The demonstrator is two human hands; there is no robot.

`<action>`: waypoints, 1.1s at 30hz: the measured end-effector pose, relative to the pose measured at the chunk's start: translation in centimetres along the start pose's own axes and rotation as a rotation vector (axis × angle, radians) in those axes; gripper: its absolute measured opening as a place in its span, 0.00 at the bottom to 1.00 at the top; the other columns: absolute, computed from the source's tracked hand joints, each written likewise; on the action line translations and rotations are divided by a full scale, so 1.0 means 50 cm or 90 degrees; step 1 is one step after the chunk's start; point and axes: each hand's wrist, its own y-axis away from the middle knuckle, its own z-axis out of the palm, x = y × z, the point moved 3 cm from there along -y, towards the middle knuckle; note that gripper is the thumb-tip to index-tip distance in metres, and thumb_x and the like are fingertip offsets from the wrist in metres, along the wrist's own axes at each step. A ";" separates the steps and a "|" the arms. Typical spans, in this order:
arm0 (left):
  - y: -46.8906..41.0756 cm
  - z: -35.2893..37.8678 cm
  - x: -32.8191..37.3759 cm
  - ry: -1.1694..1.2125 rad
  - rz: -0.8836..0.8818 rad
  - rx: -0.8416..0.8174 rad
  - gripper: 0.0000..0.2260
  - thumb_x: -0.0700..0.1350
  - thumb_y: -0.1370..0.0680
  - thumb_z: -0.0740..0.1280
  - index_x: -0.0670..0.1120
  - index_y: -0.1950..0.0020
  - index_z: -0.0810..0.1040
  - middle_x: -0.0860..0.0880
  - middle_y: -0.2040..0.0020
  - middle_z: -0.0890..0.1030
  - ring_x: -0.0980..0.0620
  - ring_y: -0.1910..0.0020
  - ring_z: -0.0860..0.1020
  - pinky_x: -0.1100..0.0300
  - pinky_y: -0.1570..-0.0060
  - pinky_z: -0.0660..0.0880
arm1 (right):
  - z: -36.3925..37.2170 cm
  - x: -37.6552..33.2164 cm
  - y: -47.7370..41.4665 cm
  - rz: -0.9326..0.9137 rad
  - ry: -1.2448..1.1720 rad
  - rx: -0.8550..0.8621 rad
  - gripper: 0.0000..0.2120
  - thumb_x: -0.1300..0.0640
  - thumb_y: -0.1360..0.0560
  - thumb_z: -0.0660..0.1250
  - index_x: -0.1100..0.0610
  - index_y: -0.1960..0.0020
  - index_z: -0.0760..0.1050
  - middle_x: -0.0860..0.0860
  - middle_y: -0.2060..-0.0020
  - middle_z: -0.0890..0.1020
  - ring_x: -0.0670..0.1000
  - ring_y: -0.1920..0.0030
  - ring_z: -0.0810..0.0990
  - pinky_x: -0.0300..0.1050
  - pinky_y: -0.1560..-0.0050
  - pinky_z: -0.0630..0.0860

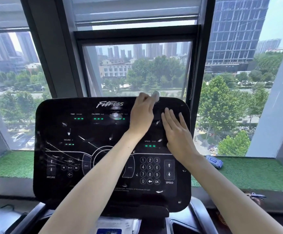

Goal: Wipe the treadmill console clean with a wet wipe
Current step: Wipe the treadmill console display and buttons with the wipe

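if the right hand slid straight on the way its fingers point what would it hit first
Probably the crumpled white wet wipe held by the left hand at the top edge of the glossy black treadmill console. The right hand lies flat, fingers pointing up and slightly left.

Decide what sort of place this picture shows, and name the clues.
Probably a gym high in a city building: a treadmill console fills the view, the window overlooks towers and treetops, artificial turf lies below it.
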 end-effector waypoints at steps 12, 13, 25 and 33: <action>-0.012 0.030 0.021 0.022 -0.022 0.003 0.13 0.48 0.18 0.58 0.45 0.45 0.80 0.52 0.57 0.71 0.55 0.59 0.71 0.67 0.58 0.68 | 0.001 0.006 0.000 -0.012 -0.005 0.001 0.42 0.74 0.44 0.69 0.68 0.30 0.62 0.64 0.30 0.63 0.61 0.29 0.62 0.60 0.29 0.57; -0.014 0.017 -0.003 0.030 -0.076 0.063 0.13 0.48 0.18 0.58 0.44 0.46 0.80 0.51 0.57 0.71 0.55 0.60 0.71 0.65 0.58 0.70 | 0.000 0.006 0.000 -0.013 -0.012 0.002 0.42 0.75 0.44 0.69 0.68 0.30 0.62 0.64 0.30 0.63 0.61 0.29 0.62 0.59 0.29 0.57; -0.018 -0.007 -0.017 0.057 -0.188 0.133 0.18 0.50 0.18 0.57 0.38 0.53 0.79 0.47 0.57 0.73 0.58 0.63 0.70 0.79 0.57 0.61 | -0.037 0.030 0.026 0.019 -0.084 0.020 0.40 0.77 0.37 0.61 0.67 0.27 0.55 0.61 0.27 0.57 0.56 0.26 0.53 0.53 0.26 0.49; -0.010 0.069 0.086 0.004 0.006 -0.047 0.12 0.46 0.17 0.57 0.44 0.51 0.79 0.49 0.56 0.73 0.53 0.58 0.72 0.62 0.59 0.68 | -0.032 0.054 0.051 0.072 -0.082 0.024 0.35 0.75 0.34 0.58 0.67 0.27 0.56 0.62 0.27 0.57 0.55 0.25 0.53 0.48 0.27 0.41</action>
